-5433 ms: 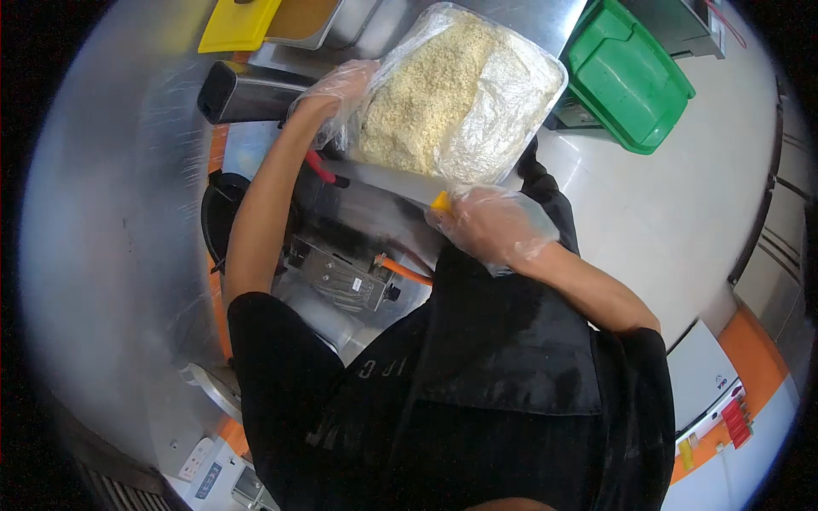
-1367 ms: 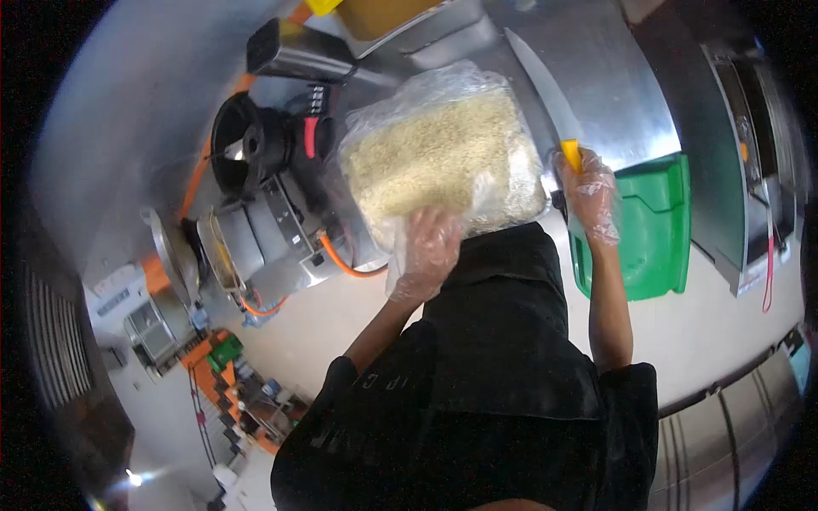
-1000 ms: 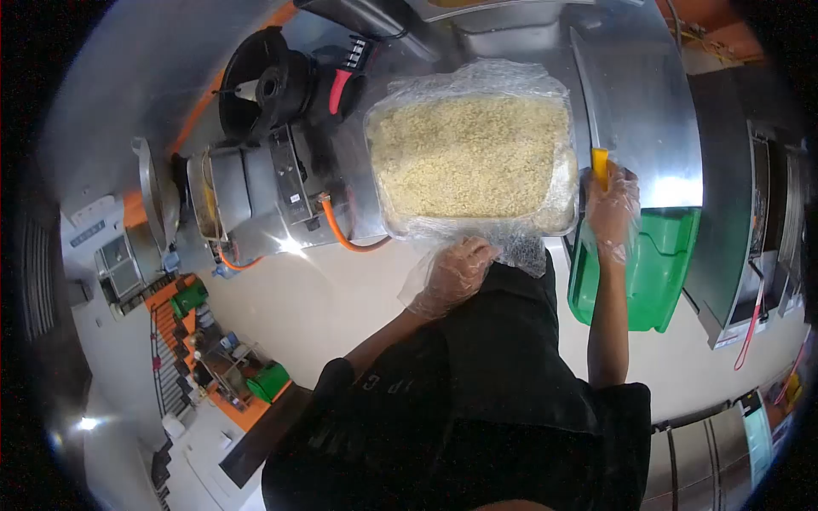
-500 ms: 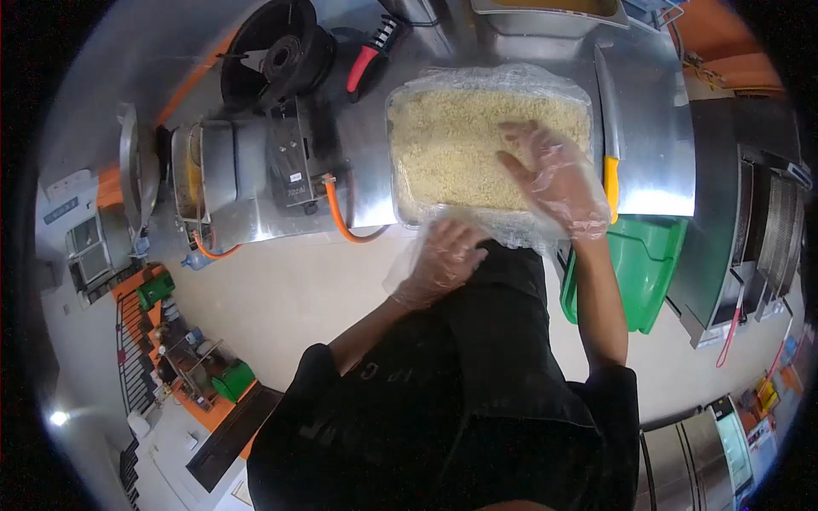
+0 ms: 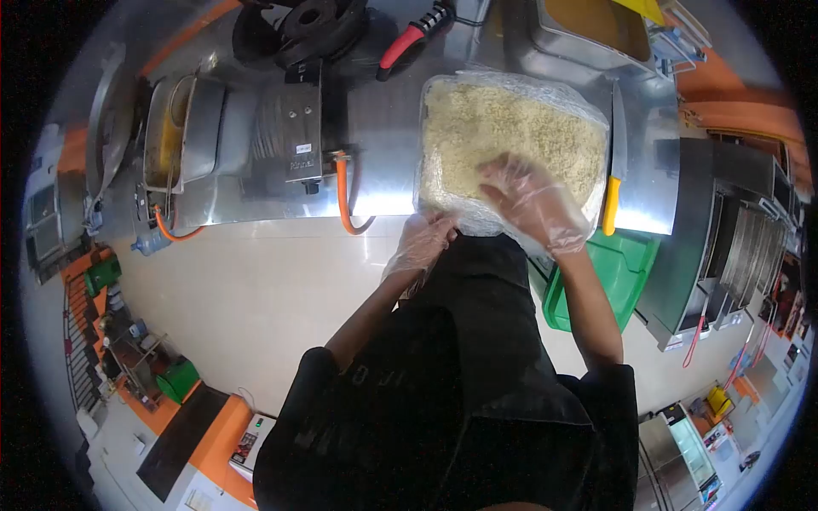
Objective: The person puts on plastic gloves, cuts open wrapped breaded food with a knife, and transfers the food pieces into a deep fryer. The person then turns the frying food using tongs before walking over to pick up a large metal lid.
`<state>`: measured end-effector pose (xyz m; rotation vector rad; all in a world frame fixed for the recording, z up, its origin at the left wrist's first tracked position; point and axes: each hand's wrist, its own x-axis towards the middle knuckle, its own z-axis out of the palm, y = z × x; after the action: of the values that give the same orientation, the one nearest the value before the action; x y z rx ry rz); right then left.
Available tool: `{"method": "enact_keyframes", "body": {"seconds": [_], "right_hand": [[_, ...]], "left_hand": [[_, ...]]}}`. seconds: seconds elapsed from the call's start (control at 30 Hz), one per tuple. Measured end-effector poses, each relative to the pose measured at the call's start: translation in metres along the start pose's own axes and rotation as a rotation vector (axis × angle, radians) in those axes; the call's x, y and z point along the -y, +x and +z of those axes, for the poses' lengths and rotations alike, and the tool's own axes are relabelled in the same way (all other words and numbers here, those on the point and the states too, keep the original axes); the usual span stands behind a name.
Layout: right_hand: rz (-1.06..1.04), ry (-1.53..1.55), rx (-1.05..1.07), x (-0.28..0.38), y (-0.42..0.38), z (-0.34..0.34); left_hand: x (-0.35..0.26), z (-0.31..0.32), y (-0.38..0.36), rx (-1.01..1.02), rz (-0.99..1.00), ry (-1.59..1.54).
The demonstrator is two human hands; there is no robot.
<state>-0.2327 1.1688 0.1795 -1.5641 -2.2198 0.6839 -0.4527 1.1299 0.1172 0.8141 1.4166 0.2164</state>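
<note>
**Film (image 5: pixel 479 221) along the edge of pale crumbs (image 5: pixel 503 111)**

Tray (image 5: pixel 604 162) sits at the near edge of the steel counter (image 5: pixel 375 136). Left hand (image 5: pixel 423 244): fingertips together, apparently pinching film at the near left corner. Right hand (image 5: pixel 537 204): fingers loosely spread over crumbs; contact unclear. Judgement: keep film taut, strokes flat and light. Crumbs coarse, dry-looking; film thin, crinkled, glossy; tray rectangular, 4-sided.

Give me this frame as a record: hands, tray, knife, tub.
left hand: gloved, at the near left corner of the tray, beside plastic wrap; grip unclear
right hand: gloved, open, over the crumbs; contact unclear
tray: on the metal counter, holding crumbs
knife: lying right of the tray, yellow handle toward the person
green tub: below the counter's near edge, right side
</note>
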Motion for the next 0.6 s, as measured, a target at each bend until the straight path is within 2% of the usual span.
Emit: {"method": "enact_keyframes", "body": {"seconds": [0.1,0.17,0.2,0.3,0.37,0.5,0.6], "right_hand": [[-0.03,-0.154,0.048,0.013,-0.016,0.019],[-0.073,-0.313,0.025,0.021,-0.015,0.021],[-0.013,-0.237,-0.001,0.022,-0.013,0.019],[0.176,-0.069,-0.053,0.017,-0.003,0.003],[0.311,-0.031,-0.05,0.014,0.0,-0.007],[0.376,0.042,-0.001,0.025,-0.004,-0.013],[0.116,-0.226,-0.034,0.014,-0.01,0.004]], "left_hand": [[0.021,0.0,0.005,-0.019,0.256,0.121],[0.027,-0.001,0.005,0.036,0.328,-0.019],[0.029,-0.001,0.004,0.063,0.364,-0.087],[0.012,-0.003,-0.009,0.186,0.134,-0.088],[0.015,-0.002,-0.011,0.195,0.154,-0.118],[0.013,-0.007,-0.018,0.17,0.12,-0.067],[0.014,-0.012,-0.021,0.159,0.104,0.032]]}}
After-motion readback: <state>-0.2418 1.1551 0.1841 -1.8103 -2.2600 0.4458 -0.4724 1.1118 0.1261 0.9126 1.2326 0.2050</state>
